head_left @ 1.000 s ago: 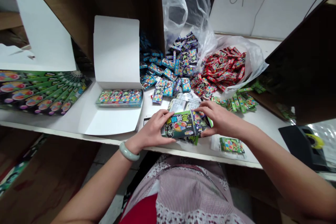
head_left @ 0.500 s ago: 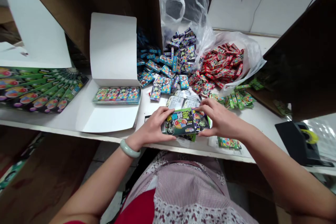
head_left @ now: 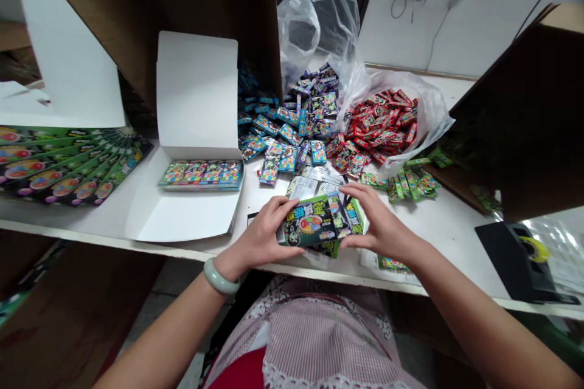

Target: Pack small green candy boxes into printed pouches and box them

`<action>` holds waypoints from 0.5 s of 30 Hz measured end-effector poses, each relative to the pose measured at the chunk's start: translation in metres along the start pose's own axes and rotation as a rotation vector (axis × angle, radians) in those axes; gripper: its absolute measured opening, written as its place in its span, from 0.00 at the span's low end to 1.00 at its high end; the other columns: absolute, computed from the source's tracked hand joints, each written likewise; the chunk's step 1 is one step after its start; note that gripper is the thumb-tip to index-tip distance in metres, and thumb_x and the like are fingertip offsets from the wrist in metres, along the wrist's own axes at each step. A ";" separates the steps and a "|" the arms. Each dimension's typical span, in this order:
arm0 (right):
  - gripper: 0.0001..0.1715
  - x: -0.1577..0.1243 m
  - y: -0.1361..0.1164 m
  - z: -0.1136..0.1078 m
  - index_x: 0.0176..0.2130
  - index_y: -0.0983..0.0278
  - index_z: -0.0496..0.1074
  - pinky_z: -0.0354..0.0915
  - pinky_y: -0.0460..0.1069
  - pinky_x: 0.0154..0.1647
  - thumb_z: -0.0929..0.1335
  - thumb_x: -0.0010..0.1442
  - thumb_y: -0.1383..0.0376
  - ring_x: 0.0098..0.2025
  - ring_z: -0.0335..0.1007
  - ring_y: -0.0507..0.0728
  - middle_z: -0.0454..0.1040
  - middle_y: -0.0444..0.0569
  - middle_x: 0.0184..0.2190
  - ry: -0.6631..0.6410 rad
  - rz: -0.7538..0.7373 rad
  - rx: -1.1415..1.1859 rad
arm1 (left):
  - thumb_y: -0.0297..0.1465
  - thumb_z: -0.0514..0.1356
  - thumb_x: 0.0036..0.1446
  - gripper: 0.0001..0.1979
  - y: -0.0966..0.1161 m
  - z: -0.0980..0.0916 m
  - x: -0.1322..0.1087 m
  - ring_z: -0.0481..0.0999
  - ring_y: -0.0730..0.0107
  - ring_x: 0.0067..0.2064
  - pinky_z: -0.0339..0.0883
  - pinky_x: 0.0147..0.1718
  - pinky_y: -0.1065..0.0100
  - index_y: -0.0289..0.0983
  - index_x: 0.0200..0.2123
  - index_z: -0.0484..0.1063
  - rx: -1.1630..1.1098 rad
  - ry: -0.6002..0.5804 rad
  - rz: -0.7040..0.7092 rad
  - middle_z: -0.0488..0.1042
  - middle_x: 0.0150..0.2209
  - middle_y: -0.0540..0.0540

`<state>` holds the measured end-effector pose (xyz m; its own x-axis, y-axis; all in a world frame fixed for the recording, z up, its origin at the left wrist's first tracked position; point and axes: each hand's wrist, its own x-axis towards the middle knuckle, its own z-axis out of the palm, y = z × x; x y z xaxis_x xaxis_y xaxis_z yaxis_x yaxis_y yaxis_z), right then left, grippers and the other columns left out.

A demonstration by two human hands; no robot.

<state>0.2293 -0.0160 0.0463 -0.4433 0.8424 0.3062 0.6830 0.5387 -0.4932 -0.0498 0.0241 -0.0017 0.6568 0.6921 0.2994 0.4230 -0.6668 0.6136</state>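
While my left hand (head_left: 258, 237) and right hand (head_left: 383, 225) grip one green printed box (head_left: 312, 222), the shelf edge (head_left: 114, 237) lies just below

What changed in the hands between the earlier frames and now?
Both hands keep hold of the dark green box; neither lets go. The left hand and right hand have tilted it slightly, right end higher, and more of the green packet behind it shows. The open white carton and the blue packets and red packets stayed put.
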 end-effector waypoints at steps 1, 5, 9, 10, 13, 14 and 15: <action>0.39 -0.002 -0.001 0.003 0.60 0.59 0.56 0.59 0.65 0.59 0.71 0.56 0.49 0.60 0.60 0.67 0.68 0.59 0.53 0.037 0.032 -0.002 | 0.42 0.70 0.44 0.48 -0.001 0.000 -0.001 0.64 0.48 0.56 0.64 0.55 0.46 0.44 0.65 0.51 0.014 0.023 -0.015 0.60 0.54 0.39; 0.23 -0.005 -0.013 0.015 0.59 0.57 0.60 0.45 0.71 0.64 0.63 0.66 0.60 0.65 0.56 0.65 0.75 0.54 0.49 -0.013 0.072 0.026 | 0.42 0.71 0.44 0.49 0.000 0.000 -0.001 0.64 0.48 0.57 0.64 0.56 0.46 0.43 0.65 0.50 0.007 0.023 -0.036 0.59 0.54 0.39; 0.19 0.022 0.005 0.021 0.55 0.60 0.66 0.56 0.65 0.61 0.61 0.67 0.58 0.59 0.66 0.62 0.75 0.54 0.52 0.004 0.139 0.176 | 0.42 0.71 0.44 0.48 -0.001 -0.002 -0.001 0.64 0.49 0.57 0.64 0.56 0.46 0.44 0.65 0.51 -0.030 0.039 -0.068 0.60 0.54 0.39; 0.19 0.036 0.016 0.022 0.53 0.61 0.68 0.62 0.61 0.57 0.59 0.68 0.58 0.54 0.71 0.60 0.77 0.54 0.48 0.040 0.219 0.172 | 0.42 0.71 0.44 0.48 -0.002 -0.003 -0.001 0.64 0.49 0.57 0.64 0.56 0.46 0.44 0.65 0.51 -0.034 0.054 -0.081 0.60 0.54 0.39; 0.19 0.090 0.054 0.028 0.51 0.65 0.68 0.68 0.53 0.47 0.57 0.68 0.60 0.45 0.76 0.57 0.78 0.55 0.44 0.057 0.491 -0.043 | 0.42 0.71 0.44 0.48 -0.007 -0.006 -0.004 0.64 0.49 0.57 0.64 0.56 0.46 0.44 0.65 0.51 -0.054 0.082 -0.095 0.59 0.55 0.39; 0.17 0.109 0.064 0.033 0.51 0.66 0.68 0.68 0.53 0.47 0.60 0.67 0.61 0.46 0.75 0.58 0.78 0.56 0.44 0.040 0.515 -0.093 | 0.42 0.71 0.44 0.48 -0.008 -0.007 -0.005 0.64 0.49 0.57 0.64 0.56 0.46 0.44 0.65 0.51 -0.057 0.083 -0.093 0.59 0.55 0.39; 0.18 0.125 0.071 0.039 0.51 0.67 0.68 0.67 0.54 0.48 0.62 0.65 0.61 0.47 0.75 0.60 0.77 0.59 0.45 0.027 0.532 -0.138 | 0.41 0.71 0.44 0.48 -0.008 -0.007 -0.006 0.63 0.48 0.57 0.64 0.56 0.46 0.44 0.65 0.51 -0.058 0.081 -0.090 0.59 0.55 0.39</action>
<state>0.2000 0.1272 0.0180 -0.0020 0.9979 0.0653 0.8792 0.0329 -0.4753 -0.0616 0.0278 -0.0033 0.5641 0.7701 0.2981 0.4393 -0.5855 0.6813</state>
